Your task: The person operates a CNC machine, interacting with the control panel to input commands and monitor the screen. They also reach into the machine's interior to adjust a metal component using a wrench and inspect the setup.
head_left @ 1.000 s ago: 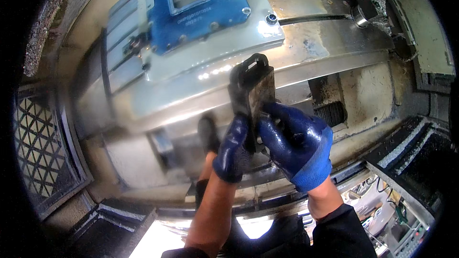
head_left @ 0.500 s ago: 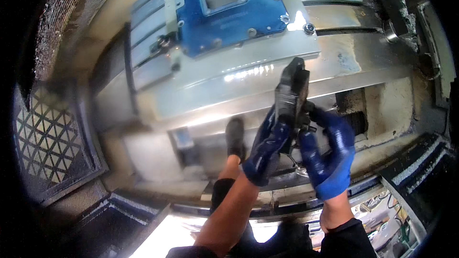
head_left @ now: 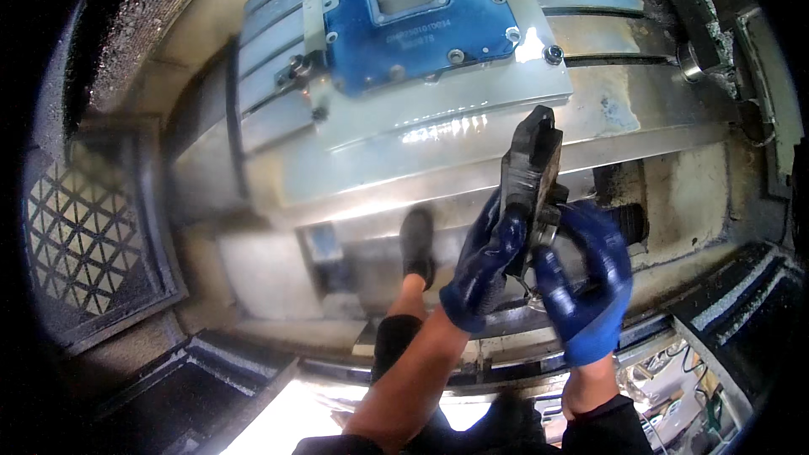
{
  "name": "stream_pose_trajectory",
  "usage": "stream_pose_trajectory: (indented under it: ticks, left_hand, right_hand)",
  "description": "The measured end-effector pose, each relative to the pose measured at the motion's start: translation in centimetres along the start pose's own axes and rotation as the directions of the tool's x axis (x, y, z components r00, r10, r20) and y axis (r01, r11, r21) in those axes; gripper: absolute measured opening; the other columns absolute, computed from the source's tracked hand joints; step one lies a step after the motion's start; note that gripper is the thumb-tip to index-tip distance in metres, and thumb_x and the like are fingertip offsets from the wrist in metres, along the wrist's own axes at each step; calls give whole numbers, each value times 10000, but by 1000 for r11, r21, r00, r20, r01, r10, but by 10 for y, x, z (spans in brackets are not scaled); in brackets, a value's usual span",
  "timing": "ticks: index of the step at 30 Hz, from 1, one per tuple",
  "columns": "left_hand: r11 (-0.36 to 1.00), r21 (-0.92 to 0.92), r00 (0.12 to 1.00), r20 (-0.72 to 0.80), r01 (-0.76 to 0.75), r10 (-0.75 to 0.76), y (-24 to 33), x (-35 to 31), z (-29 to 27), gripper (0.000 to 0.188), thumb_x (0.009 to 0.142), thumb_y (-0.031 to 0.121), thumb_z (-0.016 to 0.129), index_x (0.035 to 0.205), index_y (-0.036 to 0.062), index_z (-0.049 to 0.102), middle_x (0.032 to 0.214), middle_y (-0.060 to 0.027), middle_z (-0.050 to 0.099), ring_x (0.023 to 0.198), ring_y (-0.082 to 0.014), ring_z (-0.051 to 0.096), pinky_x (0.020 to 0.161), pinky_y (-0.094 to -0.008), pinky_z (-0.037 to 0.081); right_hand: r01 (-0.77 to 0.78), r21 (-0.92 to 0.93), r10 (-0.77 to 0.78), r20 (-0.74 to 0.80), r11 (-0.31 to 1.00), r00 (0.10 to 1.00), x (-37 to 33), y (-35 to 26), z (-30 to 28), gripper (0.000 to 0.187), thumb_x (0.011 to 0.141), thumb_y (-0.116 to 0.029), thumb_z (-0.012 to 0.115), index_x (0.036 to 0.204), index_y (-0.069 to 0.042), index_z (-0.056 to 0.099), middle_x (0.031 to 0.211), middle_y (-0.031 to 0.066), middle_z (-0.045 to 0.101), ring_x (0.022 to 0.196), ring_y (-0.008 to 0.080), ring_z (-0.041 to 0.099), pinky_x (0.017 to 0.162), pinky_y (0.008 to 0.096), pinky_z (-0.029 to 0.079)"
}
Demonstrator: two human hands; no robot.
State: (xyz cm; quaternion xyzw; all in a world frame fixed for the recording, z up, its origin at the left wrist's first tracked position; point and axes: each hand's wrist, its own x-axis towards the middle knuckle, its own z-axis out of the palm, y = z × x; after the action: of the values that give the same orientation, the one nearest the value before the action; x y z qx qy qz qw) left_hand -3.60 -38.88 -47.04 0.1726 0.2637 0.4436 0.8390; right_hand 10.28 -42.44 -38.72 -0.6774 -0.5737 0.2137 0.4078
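— What's the left hand (head_left: 482, 265) doing?
— Its fingers are wrapped around the lower part of the black tool (head_left: 529, 160), held up in front of the metal table (head_left: 645, 88).
— How will it handle?
— Probably stiff and fairly heavy, slippery if oily; I'd grasp the thick body.
— And the right hand (head_left: 597, 274)?
— Curled beside a metal knob (head_left: 546, 234); I can't tell whether it pinches.
— Any difference from half a second ago?
— More of the tool's brown side shows now.
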Motion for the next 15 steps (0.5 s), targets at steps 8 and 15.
stream_pose_trajectory:
  ticks: [8,15]
  left_hand:
    - [998,28,998,-26,50,-49,4,-6,7,796,960,443,693,1562,39,364,1425,-117,562,1266,-197,556,1073,-334,442]
    - [999,-3,999,-29,32,-32,0,-8,-2,804,955,450,696,1558,32,365,1431,-142,561,1269,-210,569,1058,-340,469]
  right_hand:
    - [85,63,-85,0,994,996,-3,0,2,286,814,-2,709,1100,-6,720,1118,164,727,1071,316,670,1003,434,496]
    - [-1,101,0,10,995,1000,-8,-3,8,338,821,-5,705,1159,-11,703,1159,176,717,1111,331,663,1004,432,497]
